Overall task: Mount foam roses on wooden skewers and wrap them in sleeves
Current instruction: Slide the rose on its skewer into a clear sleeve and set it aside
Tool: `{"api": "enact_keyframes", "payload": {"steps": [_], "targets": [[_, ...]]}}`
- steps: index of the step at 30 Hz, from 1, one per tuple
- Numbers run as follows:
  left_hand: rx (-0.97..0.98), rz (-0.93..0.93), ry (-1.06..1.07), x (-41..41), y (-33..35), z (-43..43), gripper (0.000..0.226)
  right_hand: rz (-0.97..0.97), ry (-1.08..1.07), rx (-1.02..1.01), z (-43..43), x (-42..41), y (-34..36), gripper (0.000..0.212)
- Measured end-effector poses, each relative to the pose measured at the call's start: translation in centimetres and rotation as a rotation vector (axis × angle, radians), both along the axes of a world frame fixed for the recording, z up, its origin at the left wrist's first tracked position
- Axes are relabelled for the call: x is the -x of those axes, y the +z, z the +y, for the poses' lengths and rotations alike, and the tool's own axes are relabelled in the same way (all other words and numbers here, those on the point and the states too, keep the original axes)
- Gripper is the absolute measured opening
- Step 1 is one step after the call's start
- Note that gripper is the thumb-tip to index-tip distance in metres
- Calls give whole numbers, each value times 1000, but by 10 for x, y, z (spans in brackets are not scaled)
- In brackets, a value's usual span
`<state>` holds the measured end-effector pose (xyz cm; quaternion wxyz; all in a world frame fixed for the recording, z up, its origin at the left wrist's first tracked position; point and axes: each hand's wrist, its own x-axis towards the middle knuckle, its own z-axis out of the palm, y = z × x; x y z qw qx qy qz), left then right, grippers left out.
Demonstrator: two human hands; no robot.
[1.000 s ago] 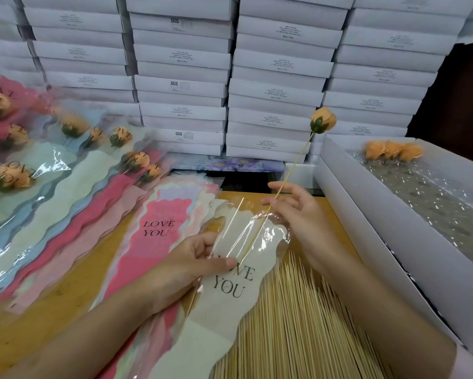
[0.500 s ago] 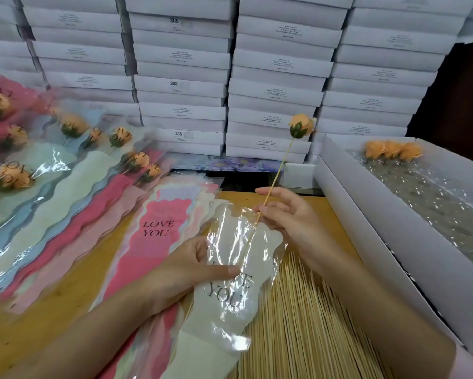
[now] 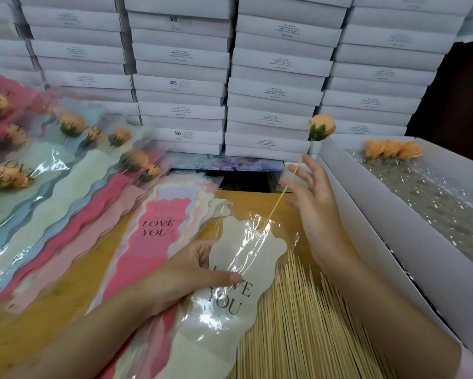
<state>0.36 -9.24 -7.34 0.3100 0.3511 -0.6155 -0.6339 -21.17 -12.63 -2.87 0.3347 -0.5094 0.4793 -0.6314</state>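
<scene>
The left hand (image 3: pixel 186 277) is gripping the cream "LOVE YOU" sleeve (image 3: pixel 257 250) at the centre of the view, thumb lying across the printed front and fingers tucked behind, probably to pin the slippery film so its mouth is facing 1 o'clock toward the incoming stem. The skewer (image 3: pixel 277 201) is slanting from that mouth up toward 1 o'clock, its lower tip lying under the clear film, with the orange foam rose (image 3: pixel 322 126) riding at its top, well outside the sleeve. The right hand (image 3: pixel 316 203) is hovering at 2 o'clock of the sleeve, wrist bent back and fingers splayed almost straight beside the stick; I cannot tell whether any finger is actually pinching it. The two hands are working apart, one at each end of the stem. I judge the rose is being fed in and has most of its travel left. The loose skewers (image 3: pixel 298 324) are lying at 5 o'clock, spare sleeves (image 3: pixel 161 231) at 9 o'clock, and the wrapped roses (image 3: pixel 71 124) at 10 o'clock, all within reach.
</scene>
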Motion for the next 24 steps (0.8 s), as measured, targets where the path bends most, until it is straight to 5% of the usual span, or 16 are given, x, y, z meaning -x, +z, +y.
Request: {"api": "enact_keyframes", "payload": {"steps": [13, 18, 24], "targets": [[43, -10, 26, 1, 4, 2, 24, 102, 30, -117, -4, -2, -11, 39], [44, 36, -2, 3, 7, 3, 48, 136, 94, -173, -4, -2, -14, 33], [35, 35, 28, 0, 0, -1, 22, 235, 193, -211, -2, -7, -16, 26]]}}
